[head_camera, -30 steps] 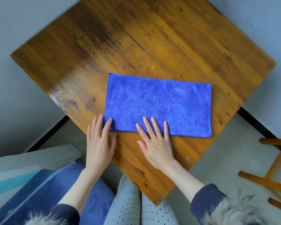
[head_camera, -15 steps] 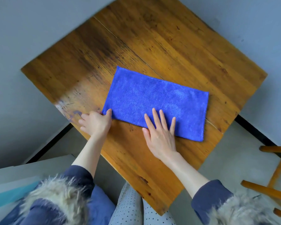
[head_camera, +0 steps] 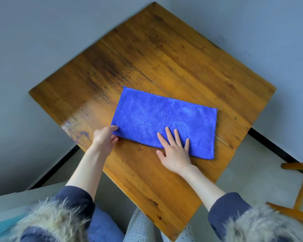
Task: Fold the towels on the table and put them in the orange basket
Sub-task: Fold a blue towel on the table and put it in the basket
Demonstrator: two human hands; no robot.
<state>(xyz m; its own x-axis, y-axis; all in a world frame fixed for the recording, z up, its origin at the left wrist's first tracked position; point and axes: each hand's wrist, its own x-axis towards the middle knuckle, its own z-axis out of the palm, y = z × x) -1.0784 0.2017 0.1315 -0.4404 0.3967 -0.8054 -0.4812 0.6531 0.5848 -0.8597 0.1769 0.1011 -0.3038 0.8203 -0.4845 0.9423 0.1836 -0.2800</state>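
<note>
We found the blue microfibre towel point(head_camera: 164, 123) folded to a rectangle, flat on the wooden surface point(head_camera: 164, 58). Left hand point(head_camera: 104, 137) pinched its near left corner. Right hand point(head_camera: 175, 151) lay open, fingers spread, pressing its near edge.

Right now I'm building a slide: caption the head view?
Left hand pinches the blue towel corner while right hand presses it flat on the wooden table.

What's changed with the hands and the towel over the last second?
The left hand, which lay flat by the near left corner of the blue towel, has curled and pinched that corner. The right hand stays flat, fingers pressing the towel's near edge. The towel remains a folded rectangle on the wooden table; no basket is in view.
</note>
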